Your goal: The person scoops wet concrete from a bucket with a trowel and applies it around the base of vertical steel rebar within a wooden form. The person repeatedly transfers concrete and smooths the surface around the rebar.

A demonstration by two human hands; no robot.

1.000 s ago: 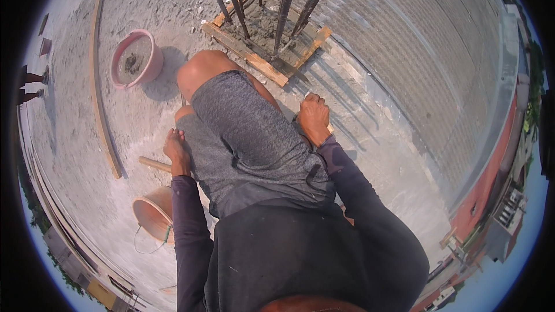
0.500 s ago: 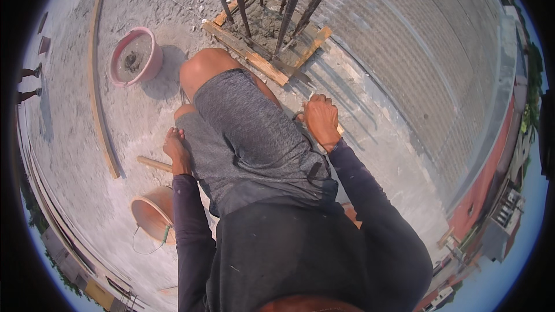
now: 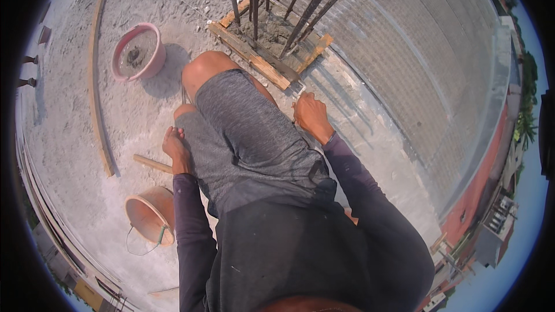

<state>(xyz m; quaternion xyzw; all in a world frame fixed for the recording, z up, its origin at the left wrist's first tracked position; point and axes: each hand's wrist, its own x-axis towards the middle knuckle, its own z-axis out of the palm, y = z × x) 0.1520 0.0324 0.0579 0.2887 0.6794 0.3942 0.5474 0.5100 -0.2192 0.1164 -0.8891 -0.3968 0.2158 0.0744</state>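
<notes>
My right hand (image 3: 312, 114) is closed round the handle of a trowel (image 3: 287, 71), most of which the hand hides. Its grey blade lies along the near corner of a square wooden form (image 3: 263, 68). Wet grey mortar (image 3: 272, 30) fills this form around several upright steel bars (image 3: 255, 6). Beside my left thigh, my left hand (image 3: 175, 144) is held with its fingers curled in, and no object shows in it.
At the left stands a pink tub (image 3: 156, 60) with wet mortar in it. A long wooden batten (image 3: 94, 75) lies beyond it. An orange bucket (image 3: 156, 208) lies tipped near my left forearm, by a short wood strip (image 3: 152, 164). Ribbed sheeting (image 3: 416, 63) stretches along the right.
My right hand has moved slightly forward and left with the trowel, closer to the form's corner. The left hand has stayed almost still. The view has shifted a little.
</notes>
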